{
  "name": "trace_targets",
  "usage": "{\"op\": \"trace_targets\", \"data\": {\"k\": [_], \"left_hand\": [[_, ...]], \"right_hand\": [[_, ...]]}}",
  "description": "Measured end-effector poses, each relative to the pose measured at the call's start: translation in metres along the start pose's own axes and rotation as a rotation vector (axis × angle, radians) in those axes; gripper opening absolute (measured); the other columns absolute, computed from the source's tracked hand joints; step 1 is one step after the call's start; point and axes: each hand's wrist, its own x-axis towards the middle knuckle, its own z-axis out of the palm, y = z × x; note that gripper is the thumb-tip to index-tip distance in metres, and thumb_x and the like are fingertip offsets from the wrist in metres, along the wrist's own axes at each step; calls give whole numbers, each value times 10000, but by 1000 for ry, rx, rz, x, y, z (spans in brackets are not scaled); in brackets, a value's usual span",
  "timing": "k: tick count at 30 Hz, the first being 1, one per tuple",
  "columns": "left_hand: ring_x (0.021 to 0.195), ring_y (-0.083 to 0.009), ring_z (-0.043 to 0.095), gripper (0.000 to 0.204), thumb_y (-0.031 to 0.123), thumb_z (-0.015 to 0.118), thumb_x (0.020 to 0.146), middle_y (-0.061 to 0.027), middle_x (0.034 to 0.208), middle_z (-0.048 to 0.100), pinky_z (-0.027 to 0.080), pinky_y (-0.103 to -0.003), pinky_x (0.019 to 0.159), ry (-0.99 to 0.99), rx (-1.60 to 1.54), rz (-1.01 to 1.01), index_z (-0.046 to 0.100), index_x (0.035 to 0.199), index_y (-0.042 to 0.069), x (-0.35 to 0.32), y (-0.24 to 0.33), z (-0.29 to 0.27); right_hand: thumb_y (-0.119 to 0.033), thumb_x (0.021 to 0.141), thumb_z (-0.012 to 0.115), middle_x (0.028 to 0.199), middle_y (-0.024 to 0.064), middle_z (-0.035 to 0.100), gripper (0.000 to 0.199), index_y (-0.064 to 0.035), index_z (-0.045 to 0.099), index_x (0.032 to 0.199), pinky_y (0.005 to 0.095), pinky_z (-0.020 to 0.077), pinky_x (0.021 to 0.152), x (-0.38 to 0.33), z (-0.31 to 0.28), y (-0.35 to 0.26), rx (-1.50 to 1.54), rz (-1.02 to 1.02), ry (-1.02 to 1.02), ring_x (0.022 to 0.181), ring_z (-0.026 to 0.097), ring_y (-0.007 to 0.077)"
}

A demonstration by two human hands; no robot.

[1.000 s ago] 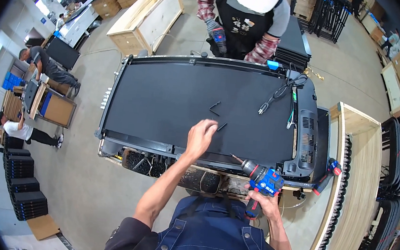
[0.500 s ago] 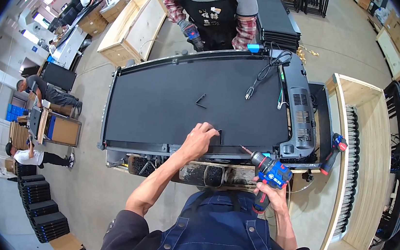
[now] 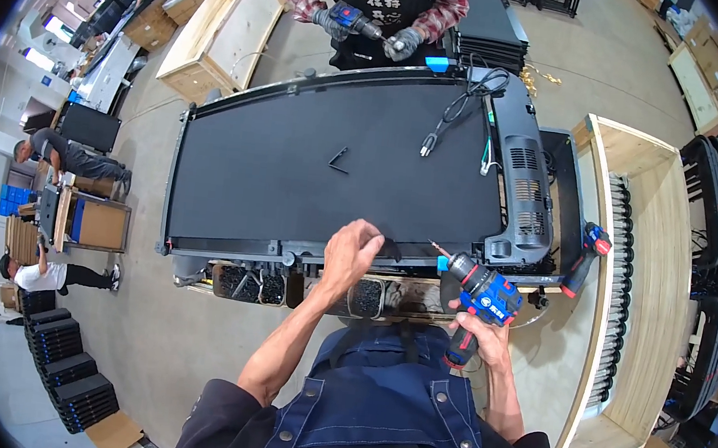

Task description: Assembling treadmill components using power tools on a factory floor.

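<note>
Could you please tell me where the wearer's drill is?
In the head view, the drill is right of centre, in the right hand, below the vented grey cover.

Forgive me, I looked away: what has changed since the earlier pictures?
The left hand has moved toward the near rail, a small dark piece by its fingertips. The co-worker's free hand has come up to their drill's tip. Unchanged: the right hand gripping the blue drill, and the angled black piece on the belt.

Smooth matt belt [image 3: 375, 151], held drill [image 3: 484, 297] in plastic, metal bit [image 3: 438, 248], bare-wood crate [image 3: 650, 281], blue cloth apron [image 3: 384, 406]
</note>
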Motion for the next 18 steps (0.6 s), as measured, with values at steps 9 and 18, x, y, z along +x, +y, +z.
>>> {"op": "trace_targets", "data": {"k": [9,18], "left_hand": [[829,-346,685,213,211,715,831,-153,823,711,513,-461,743,-24,273,82,681,824,0,2,15,35],[878,-252,563,207,89,713,784,-77,890,538,481,-375,751,-101,447,1004,626,971,65,45,7,45]], "right_hand": [[43,829,716,1075,163,695,497,8,566,1301,382,649,757,-8,-7,1,21,-33,43,1000,705,251],[41,796,715,1031,155,728,475,5,588,1252,324,615,726,-2,-12,-31,-182,7,51,841,718,184]]}}
